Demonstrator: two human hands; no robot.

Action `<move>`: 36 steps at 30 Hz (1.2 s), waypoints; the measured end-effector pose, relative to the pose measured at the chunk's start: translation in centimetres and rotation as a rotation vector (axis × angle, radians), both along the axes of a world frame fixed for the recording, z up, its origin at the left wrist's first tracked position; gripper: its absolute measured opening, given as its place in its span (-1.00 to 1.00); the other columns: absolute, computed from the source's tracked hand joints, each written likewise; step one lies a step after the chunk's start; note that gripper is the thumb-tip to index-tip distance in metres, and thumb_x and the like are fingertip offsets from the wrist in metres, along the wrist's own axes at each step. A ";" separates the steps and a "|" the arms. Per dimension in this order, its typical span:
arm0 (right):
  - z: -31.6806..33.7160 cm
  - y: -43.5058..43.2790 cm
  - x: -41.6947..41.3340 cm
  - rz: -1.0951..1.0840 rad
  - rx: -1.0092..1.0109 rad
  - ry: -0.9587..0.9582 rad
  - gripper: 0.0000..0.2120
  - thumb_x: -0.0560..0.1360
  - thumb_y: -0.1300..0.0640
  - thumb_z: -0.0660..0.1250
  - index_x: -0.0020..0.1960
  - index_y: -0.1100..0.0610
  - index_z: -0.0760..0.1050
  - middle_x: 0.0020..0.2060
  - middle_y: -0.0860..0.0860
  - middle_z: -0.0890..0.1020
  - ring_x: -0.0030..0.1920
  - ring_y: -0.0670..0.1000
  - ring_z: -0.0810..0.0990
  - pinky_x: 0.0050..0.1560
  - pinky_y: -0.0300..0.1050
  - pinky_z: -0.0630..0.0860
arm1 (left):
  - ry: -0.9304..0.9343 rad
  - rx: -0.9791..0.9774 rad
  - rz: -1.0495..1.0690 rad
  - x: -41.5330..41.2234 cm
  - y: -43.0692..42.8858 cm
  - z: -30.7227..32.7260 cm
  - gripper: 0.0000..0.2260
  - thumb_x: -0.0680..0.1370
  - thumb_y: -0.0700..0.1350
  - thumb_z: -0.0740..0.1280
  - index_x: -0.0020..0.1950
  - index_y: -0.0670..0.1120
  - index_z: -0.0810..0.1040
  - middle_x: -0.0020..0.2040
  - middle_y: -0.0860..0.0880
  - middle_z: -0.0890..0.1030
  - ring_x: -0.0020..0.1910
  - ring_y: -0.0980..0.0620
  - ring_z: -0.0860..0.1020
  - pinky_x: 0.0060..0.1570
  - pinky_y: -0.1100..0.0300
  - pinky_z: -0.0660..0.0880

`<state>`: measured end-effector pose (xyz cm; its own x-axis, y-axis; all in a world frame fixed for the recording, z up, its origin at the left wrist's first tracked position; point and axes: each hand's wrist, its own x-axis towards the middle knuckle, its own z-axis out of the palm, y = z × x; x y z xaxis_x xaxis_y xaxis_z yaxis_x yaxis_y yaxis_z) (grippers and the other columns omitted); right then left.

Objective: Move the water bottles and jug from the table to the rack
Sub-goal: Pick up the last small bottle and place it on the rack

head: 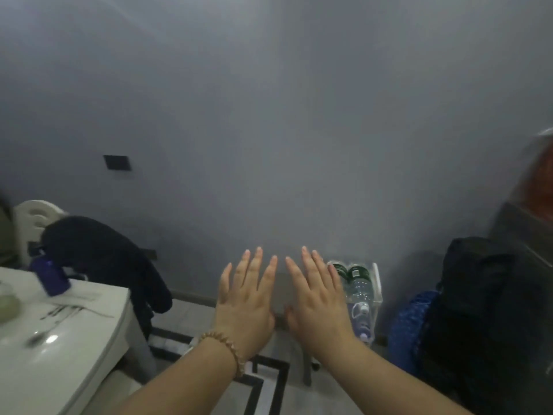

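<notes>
My left hand [247, 301] and my right hand [315, 298] are held out flat side by side, fingers spread, backs up, holding nothing. Just beyond my right hand stands a clear rack [377, 283] against the wall with clear water bottles [359, 287] with green labels lying in it; my hand hides part of it. On the white table [74, 348] at the left, a purple bottle [51, 275] stands near the far edge, blurred. A pale greenish container [7, 304] shows at the table's left edge, cut off by the frame.
A white chair [33, 217] draped with dark clothing [107, 259] stands behind the table. A dark backpack [490, 310] and a blue dotted bag [413, 324] sit at the right. A grey stool [279, 298] lies under my hands. The floor has black border tiles [266, 381].
</notes>
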<state>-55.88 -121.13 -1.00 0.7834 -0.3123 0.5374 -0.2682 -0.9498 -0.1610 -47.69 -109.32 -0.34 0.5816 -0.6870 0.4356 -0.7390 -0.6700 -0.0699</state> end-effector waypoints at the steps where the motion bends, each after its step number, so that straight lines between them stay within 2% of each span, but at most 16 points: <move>1: 0.1 1.6 -0.1 0.013 -0.012 -0.007 -0.17 0.22 0.03 0.51 0.43 0.11 0.30 0.43 0.18 0.32 0.43 0.19 0.26 0.36 0.22 0.19 | -0.001 -0.003 0.016 -0.1 1.8 0.0 -0.15 0.46 0.03 0.27 0.49 0.01 -0.30 0.54 -0.10 -0.13 0.49 -0.07 -0.21 0.39 -0.09 -0.28; 3: 0.1 5.5 0.1 0.054 -0.025 -0.031 -0.18 0.25 0.04 0.50 0.44 0.10 0.28 0.44 0.17 0.30 0.44 0.18 0.23 0.38 0.22 0.14 | -0.029 -0.017 0.065 -0.3 6.3 0.0 -0.15 0.50 0.06 0.19 0.39 0.04 -0.50 0.51 -0.05 -0.29 0.45 -0.06 -0.34 0.36 -0.09 -0.38; 5: -0.2 10.0 0.3 0.095 -0.015 -0.033 -0.21 0.30 0.05 0.46 0.46 0.09 0.24 0.46 0.16 0.26 0.47 0.17 0.18 0.40 0.20 0.10 | -0.042 -0.028 0.111 -0.9 11.4 -0.2 -0.16 0.52 0.09 0.17 0.34 0.06 -0.56 0.50 -0.04 -0.31 0.44 -0.04 -0.38 0.34 -0.09 -0.41; 8: -1.2 19.8 0.3 0.194 -0.023 -0.003 -0.23 0.40 0.00 0.38 0.51 0.06 0.12 0.51 0.14 0.11 0.51 0.13 0.00 0.44 0.17 -0.02 | -0.039 -0.016 0.200 -2.5 22.1 -1.2 -0.26 0.54 0.14 0.05 0.36 0.06 -0.53 0.50 -0.05 -0.32 0.44 -0.04 -0.37 0.33 -0.07 -0.41; 11: -2.5 28.8 0.5 0.312 0.017 0.040 -0.27 0.51 -0.06 0.23 0.53 -0.03 -0.09 0.53 0.05 -0.12 0.48 0.04 -0.30 0.45 0.12 -0.26 | -0.037 -0.023 0.272 -3.6 31.6 -2.1 -0.24 0.55 0.10 0.17 0.43 0.08 -0.40 0.53 -0.06 -0.25 0.48 -0.10 -0.28 0.29 -0.05 -0.48; 14: -3.4 37.4 1.2 0.372 0.027 0.062 -0.29 0.53 -0.07 0.18 0.52 -0.07 -0.17 0.54 0.02 -0.17 0.45 0.01 -0.37 0.40 0.07 -0.38 | -0.016 -0.002 0.329 -4.4 40.3 -2.4 -0.25 0.54 0.15 0.17 0.44 0.10 -0.36 0.54 -0.06 -0.20 0.49 -0.11 -0.22 0.28 -0.05 -0.50; 17: -4.1 44.6 2.3 0.434 0.003 0.096 -0.28 0.55 -0.14 0.13 0.51 -0.09 -0.25 0.52 0.00 -0.25 0.42 0.00 -0.45 0.36 0.05 -0.45 | 0.014 0.001 0.446 -4.7 47.4 -2.5 -0.24 0.52 0.24 0.15 0.42 0.14 -0.39 0.53 -0.03 -0.26 0.49 -0.12 -0.24 0.27 -0.06 -0.52; 19: -4.5 49.0 3.4 0.488 -0.029 0.112 -0.28 0.54 -0.14 0.14 0.52 -0.09 -0.23 0.52 0.01 -0.24 0.38 -0.01 -0.49 0.35 0.05 -0.46 | 0.048 0.008 0.499 -4.8 52.0 -3.0 -0.23 0.51 0.24 0.16 0.41 0.15 -0.41 0.52 -0.02 -0.28 0.49 -0.12 -0.25 0.30 -0.08 -0.47; 22: -4.9 53.3 4.9 0.541 -0.066 0.152 -0.28 0.52 -0.13 0.19 0.53 -0.06 -0.12 0.54 0.03 -0.14 0.41 0.02 -0.40 0.35 0.07 -0.44 | 0.094 -0.003 0.569 -4.6 57.0 -3.8 -0.23 0.53 0.17 0.18 0.42 0.13 -0.39 0.53 -0.03 -0.26 0.49 -0.11 -0.25 0.39 -0.10 -0.31; 29: -7.6 60.0 11.3 0.602 -0.093 0.247 -0.30 0.52 -0.15 0.18 0.53 -0.08 -0.12 0.54 0.01 -0.12 0.51 0.07 -0.21 0.31 0.05 -0.49 | 0.146 0.096 0.676 -0.9 64.8 -5.9 -0.34 0.56 0.07 0.13 0.51 0.04 -0.23 0.54 -0.05 -0.19 0.50 -0.12 -0.20 0.38 -0.06 -0.34; 33: -9.9 62.6 17.8 0.641 -0.072 0.269 -0.31 0.52 -0.09 0.20 0.53 -0.05 -0.07 0.54 0.02 -0.05 0.52 0.07 -0.15 0.36 0.04 -0.40 | 0.196 0.136 0.703 5.4 67.2 -7.5 -0.37 0.58 0.05 0.10 0.50 0.04 -0.22 0.54 -0.05 -0.18 0.50 -0.12 -0.18 0.44 -0.11 -0.15; 36: -10.8 64.0 23.0 0.642 -0.047 0.290 -0.30 0.51 -0.06 0.24 0.53 -0.03 -0.04 0.54 0.04 -0.03 0.52 0.08 -0.12 0.39 0.04 -0.34 | 0.209 0.179 0.697 10.5 68.1 -7.7 -0.36 0.58 0.02 0.11 0.51 0.03 -0.24 0.54 -0.07 -0.18 0.49 -0.12 -0.19 0.44 -0.09 -0.20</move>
